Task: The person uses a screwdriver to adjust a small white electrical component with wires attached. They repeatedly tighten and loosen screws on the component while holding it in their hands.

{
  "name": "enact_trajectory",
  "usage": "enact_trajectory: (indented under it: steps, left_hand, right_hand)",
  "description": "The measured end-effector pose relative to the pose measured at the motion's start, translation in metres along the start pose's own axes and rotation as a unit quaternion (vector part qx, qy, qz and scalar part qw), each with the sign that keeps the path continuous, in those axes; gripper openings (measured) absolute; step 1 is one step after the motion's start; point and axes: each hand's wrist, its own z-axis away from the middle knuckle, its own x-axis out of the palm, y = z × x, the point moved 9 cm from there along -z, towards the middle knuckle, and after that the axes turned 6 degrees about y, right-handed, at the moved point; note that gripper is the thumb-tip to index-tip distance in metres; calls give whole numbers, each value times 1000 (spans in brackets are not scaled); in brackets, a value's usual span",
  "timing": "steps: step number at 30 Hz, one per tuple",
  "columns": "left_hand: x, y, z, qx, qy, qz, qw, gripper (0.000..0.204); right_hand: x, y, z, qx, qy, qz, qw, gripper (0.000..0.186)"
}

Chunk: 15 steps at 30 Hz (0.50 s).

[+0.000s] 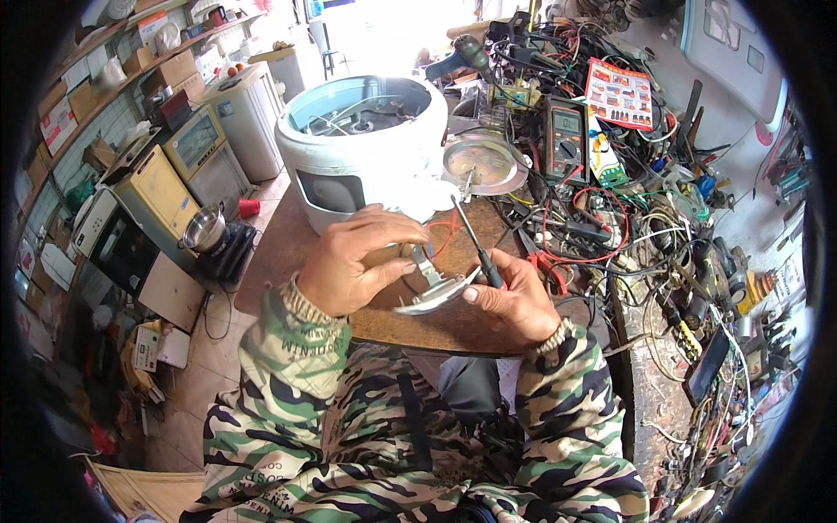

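Observation:
A white, curved panel (433, 296) is held low over the brown table by my right hand (519, 298). The same hand grips a screwdriver (488, 268) with a dark handle, its shaft slanting up and left. My left hand (362, 259) is curled at the panel's left side, thumb and fingers around a small greyish part that they mostly hide. A pale bracket (425, 266) rises from the panel beside these fingertips, and a thin red wire (447, 237) runs close by. Just beyond my hands stands a round white cooker body (357, 157), open at the top with wires inside.
A round lid-like disc (488, 164) lies right of the cooker body. Farther right are a multimeter (567, 139), a heat gun-like tool (462, 57) and tangled cables (645, 227). On the left floor stand a pot (205, 229) and old appliances (153, 187). The wooden table (384, 327) ends near my lap.

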Motion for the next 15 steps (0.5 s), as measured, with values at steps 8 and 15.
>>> enact_trajectory:
  steps: [8,15]
  left_hand:
    - [27,6,37,-134,162,-72,975,43]
    - [51,-34,39,-173,190,-7,966,26]
  right_hand:
    - [-6,23,52,-139,276,-71,948,19]
    - [15,46,39,-124,260,-17,958,22]
